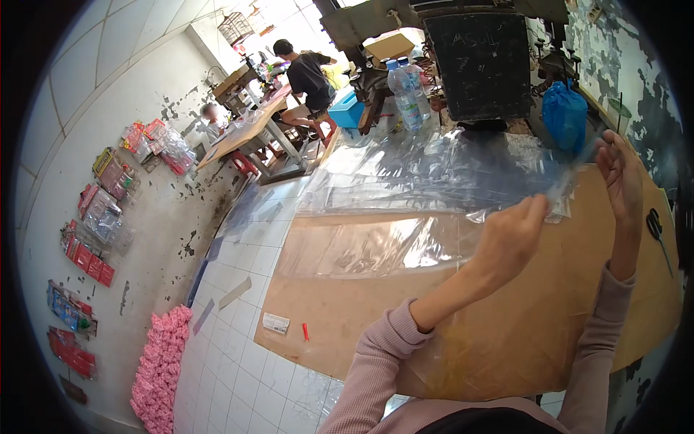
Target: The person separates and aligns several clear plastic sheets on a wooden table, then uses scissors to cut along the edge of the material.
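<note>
My left hand (512,233) is closed in a pinch on the near right end of a clear plastic film (426,173), which lies crumpled and shiny across the far part of the table. Higher and further right, my right hand (622,177) is raised with its palm partly showing and fingers curled. A blurred strip of the film stretches up to its fingertips, between the two hands. Another clear plastic piece (361,246) lies flat on the brown tabletop (506,318), left of my left hand.
Scissors (656,228) lie at the right edge. A small red tool (305,332) and white label (275,322) lie front left. Water bottles (405,98), a blue bag (564,116) and a dark machine panel (478,66) stand at the back. Two people (307,79) are at another table.
</note>
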A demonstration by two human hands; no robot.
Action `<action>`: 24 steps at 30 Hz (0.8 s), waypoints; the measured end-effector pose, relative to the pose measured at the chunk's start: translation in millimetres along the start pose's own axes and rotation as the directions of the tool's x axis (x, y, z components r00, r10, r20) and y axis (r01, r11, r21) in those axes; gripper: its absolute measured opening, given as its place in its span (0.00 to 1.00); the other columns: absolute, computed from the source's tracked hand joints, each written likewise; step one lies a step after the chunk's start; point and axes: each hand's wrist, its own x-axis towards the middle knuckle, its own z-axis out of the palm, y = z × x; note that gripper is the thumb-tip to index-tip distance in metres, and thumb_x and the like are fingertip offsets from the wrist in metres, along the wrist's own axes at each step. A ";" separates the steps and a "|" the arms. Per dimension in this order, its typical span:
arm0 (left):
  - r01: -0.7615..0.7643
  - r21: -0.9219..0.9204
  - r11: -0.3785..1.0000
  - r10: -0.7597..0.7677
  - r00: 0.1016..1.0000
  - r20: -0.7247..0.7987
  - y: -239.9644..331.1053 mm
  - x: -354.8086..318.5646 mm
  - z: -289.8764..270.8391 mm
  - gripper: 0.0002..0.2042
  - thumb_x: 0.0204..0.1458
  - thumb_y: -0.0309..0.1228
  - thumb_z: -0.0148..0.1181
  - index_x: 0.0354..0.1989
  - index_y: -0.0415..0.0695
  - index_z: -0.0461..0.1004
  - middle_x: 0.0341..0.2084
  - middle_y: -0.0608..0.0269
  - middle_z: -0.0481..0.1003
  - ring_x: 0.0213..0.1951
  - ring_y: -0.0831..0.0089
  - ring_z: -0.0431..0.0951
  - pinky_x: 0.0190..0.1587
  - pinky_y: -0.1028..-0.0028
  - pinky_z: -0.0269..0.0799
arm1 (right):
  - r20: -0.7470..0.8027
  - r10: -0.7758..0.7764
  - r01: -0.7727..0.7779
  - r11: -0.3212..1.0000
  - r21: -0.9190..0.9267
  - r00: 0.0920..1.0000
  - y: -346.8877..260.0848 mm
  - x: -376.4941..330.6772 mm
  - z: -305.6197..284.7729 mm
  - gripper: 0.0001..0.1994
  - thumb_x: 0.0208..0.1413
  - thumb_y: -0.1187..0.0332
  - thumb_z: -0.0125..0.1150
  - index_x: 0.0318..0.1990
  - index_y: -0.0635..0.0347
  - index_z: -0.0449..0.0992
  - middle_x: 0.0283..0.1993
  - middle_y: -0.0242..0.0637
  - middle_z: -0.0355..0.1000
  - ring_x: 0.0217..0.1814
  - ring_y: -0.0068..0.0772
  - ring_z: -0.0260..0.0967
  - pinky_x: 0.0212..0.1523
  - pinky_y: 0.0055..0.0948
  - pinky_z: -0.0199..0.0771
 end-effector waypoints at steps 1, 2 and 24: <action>0.077 -0.144 0.987 -0.088 0.993 -0.074 -10.6 -3.0 -1.2 0.04 0.47 0.22 0.53 0.30 0.38 0.66 0.23 0.59 0.73 0.23 0.74 0.74 0.22 0.75 0.69 | 0.003 0.018 -0.018 0.998 -0.061 1.000 6.9 -17.8 49.2 0.12 0.59 0.65 0.45 0.44 0.64 0.67 0.41 0.36 0.69 0.39 0.26 0.69 0.43 0.25 0.68; 0.077 -0.155 0.985 -0.089 0.993 -0.077 -15.5 -1.1 0.6 0.04 0.47 0.22 0.53 0.30 0.38 0.66 0.23 0.59 0.73 0.23 0.74 0.74 0.22 0.75 0.69 | -0.013 0.015 -0.016 0.989 -0.148 1.000 4.5 -35.8 83.1 0.13 0.60 0.62 0.44 0.44 0.63 0.66 0.41 0.35 0.67 0.36 0.22 0.68 0.39 0.20 0.67; 0.403 -0.895 0.191 -0.149 0.913 0.380 -24.2 8.9 -10.5 0.07 0.51 0.27 0.56 0.33 0.37 0.67 0.36 0.62 0.72 0.38 0.81 0.71 0.41 0.81 0.69 | 0.492 -0.446 0.657 0.389 -0.646 0.748 43.5 -97.8 157.3 0.28 0.58 0.49 0.41 0.53 0.67 0.60 0.61 0.51 0.52 0.65 0.51 0.47 0.54 0.35 0.60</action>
